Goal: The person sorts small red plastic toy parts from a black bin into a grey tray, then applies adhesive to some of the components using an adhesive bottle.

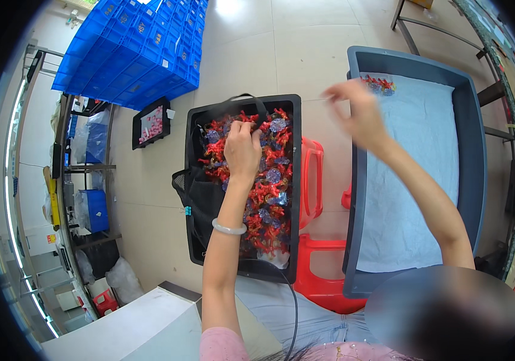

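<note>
My left hand reaches into a black crate full of small shiny red figures with clear purple and yellowish parts. Its fingers are curled down among the figures, and whatever they grip is hidden. Out to the right, my right hand hangs above the left rim of a long grey tub, blurred by motion. Its thumb and fingers stand apart, with nothing visible between them. A white sheet lines the tub. At its far left corner lies a small group of red figures.
Black cloth with a strap lies along the crate's left side. Red plastic stools stand between crate and tub. Stacked blue crates rise at the far left, near a small black tray of pink pieces. A dark cable runs close to me.
</note>
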`<state>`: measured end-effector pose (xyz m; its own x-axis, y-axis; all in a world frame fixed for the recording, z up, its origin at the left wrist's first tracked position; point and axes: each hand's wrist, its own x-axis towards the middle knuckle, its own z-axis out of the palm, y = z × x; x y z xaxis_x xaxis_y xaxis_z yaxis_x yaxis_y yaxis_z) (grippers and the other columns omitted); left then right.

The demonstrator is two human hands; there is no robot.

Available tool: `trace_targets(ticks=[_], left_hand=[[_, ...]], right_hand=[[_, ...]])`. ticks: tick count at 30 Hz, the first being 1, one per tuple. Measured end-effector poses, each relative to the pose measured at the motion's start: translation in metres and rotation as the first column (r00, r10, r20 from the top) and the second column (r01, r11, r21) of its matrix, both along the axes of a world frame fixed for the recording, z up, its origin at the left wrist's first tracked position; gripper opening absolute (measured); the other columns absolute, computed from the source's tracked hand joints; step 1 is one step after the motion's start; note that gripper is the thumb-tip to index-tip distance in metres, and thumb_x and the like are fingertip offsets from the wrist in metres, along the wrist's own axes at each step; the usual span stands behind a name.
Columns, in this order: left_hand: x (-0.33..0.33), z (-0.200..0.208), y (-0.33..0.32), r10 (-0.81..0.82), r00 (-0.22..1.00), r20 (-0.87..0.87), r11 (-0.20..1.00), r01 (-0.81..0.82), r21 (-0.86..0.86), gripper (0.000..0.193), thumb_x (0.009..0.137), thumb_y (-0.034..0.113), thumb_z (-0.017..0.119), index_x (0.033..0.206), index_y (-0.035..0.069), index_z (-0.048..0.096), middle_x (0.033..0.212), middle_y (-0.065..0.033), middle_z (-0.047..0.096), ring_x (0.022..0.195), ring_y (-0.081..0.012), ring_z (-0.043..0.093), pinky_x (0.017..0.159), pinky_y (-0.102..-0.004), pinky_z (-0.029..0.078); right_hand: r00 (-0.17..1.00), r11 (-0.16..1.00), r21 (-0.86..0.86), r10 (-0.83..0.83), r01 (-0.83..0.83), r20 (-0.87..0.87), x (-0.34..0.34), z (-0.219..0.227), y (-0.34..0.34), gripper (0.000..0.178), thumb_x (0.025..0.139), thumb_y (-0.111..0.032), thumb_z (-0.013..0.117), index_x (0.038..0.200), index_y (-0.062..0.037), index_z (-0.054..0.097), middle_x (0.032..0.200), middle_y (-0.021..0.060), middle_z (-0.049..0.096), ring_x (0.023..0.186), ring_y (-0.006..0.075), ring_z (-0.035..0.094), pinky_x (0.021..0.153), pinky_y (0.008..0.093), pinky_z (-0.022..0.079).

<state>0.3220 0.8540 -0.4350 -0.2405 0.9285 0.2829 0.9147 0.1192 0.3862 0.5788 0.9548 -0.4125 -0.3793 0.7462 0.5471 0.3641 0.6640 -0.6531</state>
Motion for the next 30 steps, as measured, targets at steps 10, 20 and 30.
trace_targets(ticks=[10, 20, 30], left_hand=[[-0.093, 0.047, -0.069, 0.464, 0.876, -0.136, 0.886, -0.458, 0.073, 0.042, 0.087, 0.009, 0.063, 0.128, 0.0, 0.055, 0.1, -0.0278, 0.065, 0.091, -0.0456, 0.064, 0.08, -0.0481, 0.05], [0.015, 0.063, -0.009, -0.253, 0.96, -0.123, 0.962, 0.262, 0.072, 0.033, 0.081, 0.003, 0.067, 0.114, 0.005, 0.065, 0.117, -0.014, 0.06, 0.108, -0.0322, 0.058, 0.094, -0.0396, 0.047], [0.024, -0.011, 0.038, -0.249, 0.913, -0.324, 0.967, 0.215, -0.139, 0.02, 0.074, 0.006, 0.073, 0.093, 0.007, 0.067, 0.097, -0.0092, 0.061, 0.097, -0.0308, 0.056, 0.082, -0.041, 0.05]], right_hand=[[0.843, 0.987, 0.102, 0.054, -0.128, 0.536, -0.112, -0.064, -0.008, 0.014, 0.071, -0.011, 0.072, 0.082, -0.0018, 0.068, 0.087, 0.0117, 0.067, 0.09, 0.0284, 0.062, 0.081, 0.0402, 0.048], [0.874, 0.475, -0.795, -0.1, -0.378, -0.475, -0.015, 0.001, 0.005, 0.032, 0.089, -0.025, 0.072, 0.102, 0.0044, 0.069, 0.093, 0.0081, 0.071, 0.082, 0.013, 0.067, 0.073, 0.0264, 0.057], [0.781, 0.431, -0.902, -0.568, 0.012, -0.261, 0.201, -0.079, 0.078, 0.025, 0.088, -0.022, 0.073, 0.097, 0.0004, 0.069, 0.095, 0.0067, 0.066, 0.087, 0.0136, 0.064, 0.08, 0.0287, 0.055]])
